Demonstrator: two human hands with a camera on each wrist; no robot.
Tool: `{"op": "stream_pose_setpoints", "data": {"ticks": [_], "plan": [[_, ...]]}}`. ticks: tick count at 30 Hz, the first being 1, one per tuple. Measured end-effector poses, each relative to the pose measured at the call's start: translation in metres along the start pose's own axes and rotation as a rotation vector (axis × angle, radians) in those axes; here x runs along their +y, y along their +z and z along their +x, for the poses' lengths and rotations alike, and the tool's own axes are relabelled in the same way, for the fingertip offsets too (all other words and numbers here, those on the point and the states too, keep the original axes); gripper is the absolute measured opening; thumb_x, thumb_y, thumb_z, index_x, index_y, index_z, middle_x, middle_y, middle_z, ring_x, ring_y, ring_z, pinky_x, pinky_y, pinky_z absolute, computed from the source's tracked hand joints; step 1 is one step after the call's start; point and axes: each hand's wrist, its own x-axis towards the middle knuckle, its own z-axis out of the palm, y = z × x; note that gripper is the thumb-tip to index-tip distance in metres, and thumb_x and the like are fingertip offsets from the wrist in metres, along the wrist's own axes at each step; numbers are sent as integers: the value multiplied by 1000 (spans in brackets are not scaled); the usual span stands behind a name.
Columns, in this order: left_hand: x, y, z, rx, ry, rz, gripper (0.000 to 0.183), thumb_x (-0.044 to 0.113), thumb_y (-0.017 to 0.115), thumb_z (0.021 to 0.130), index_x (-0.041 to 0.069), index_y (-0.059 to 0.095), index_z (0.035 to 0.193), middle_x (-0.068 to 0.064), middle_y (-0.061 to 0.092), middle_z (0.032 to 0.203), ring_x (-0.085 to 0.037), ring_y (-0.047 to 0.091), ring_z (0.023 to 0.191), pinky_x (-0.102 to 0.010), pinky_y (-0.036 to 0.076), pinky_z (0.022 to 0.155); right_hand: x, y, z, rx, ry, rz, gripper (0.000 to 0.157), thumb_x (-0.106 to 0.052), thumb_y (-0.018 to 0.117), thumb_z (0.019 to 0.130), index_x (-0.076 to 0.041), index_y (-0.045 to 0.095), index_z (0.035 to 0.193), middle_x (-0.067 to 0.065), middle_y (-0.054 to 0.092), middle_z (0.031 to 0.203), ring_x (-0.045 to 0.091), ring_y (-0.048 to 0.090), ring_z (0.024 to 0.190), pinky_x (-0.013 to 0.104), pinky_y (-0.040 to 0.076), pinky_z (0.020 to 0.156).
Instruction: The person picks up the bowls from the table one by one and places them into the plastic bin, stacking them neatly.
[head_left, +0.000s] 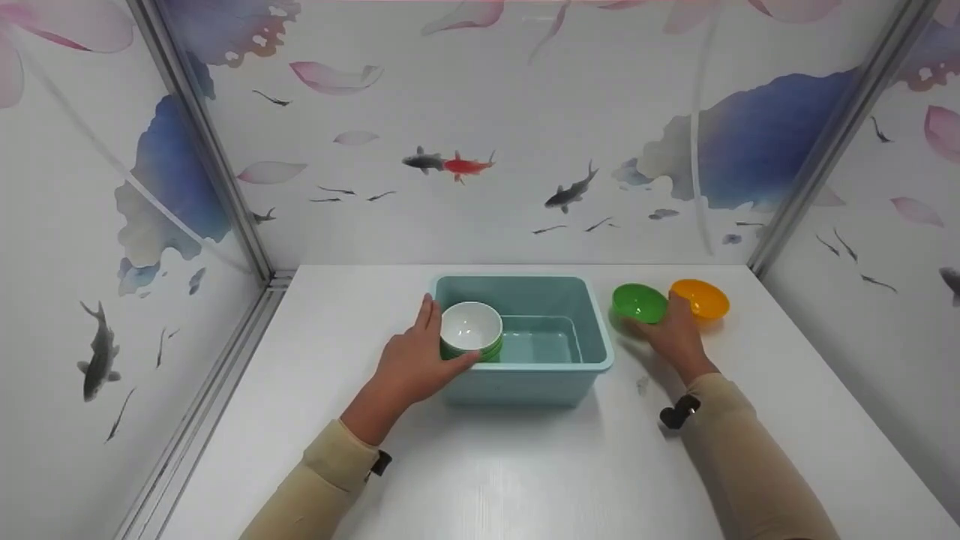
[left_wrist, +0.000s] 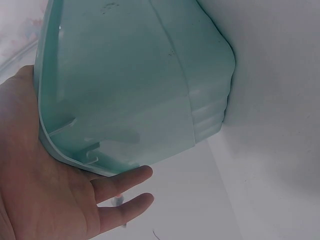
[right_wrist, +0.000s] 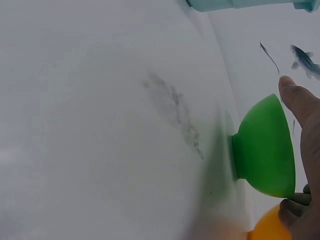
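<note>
A pale teal plastic basin point(head_left: 529, 386) stands on the table. My left hand point(head_left: 412, 360) rests against its front left corner, thumb over the front rim and fingers fairly straight along the left side. Inside the basin, at the left, is a stack of bowls with a white bowl point(head_left: 472, 324) on top and green edges beneath. My right hand point(head_left: 675, 337) holds a green bowl point(head_left: 637, 302) by its rim, with the thumb and fingers on opposite sides. The bowl point(right_wrist: 265, 150) is upright on the table. Just right of it, an orange bowl point(head_left: 709, 298) sits near the fingers.
White panels printed with fish and petals enclose the table at the back and both sides. Metal frame strips point(head_left: 217, 172) run along the panel corners. A faint grey mark point(right_wrist: 175, 110) shows on the white table point(head_left: 487, 465) between basin and right arm.
</note>
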Motion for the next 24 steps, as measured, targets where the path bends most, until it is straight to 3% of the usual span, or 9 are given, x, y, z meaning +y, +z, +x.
{"op": "stream_pose_setpoints", "data": {"ticks": [4, 11, 18, 24], "plan": [[0, 0, 1, 0, 4, 6, 121, 82, 62, 96, 3, 19, 176, -13, 11, 185, -43, 64, 137, -59, 50, 110, 1, 5, 3, 9, 30, 13, 136, -59, 90, 89, 8, 6, 172, 39, 22, 173, 54, 34, 155, 67, 26, 128], [0, 3, 1, 3, -8, -1, 123, 83, 62, 94, 4, 18, 177, -12, 11, 185, -42, 63, 138, -59, 50, 111, 8, 13, 6, 20, 6, 96, 121, -51, 93, 89, 7, 22, 169, 34, 38, 166, 51, 41, 152, 65, 29, 128], [1, 2, 0, 6, 1, -3, 123, 84, 61, 94, 3, 19, 177, -12, 11, 185, -43, 62, 139, -60, 48, 114, 12, 17, 6, -5, 59, 167, 136, -53, 93, 88, 0, 3, 175, 32, 21, 175, 50, 30, 159, 65, 23, 130], [1, 2, 0, -3, -8, -2, 121, 80, 64, 96, 4, 18, 177, -12, 11, 185, -42, 61, 140, -60, 48, 114, 10, 17, 4, -10, 97, 238, 139, -53, 95, 87, -6, -1, 177, 28, 18, 177, 48, 29, 160, 64, 22, 131]]}}
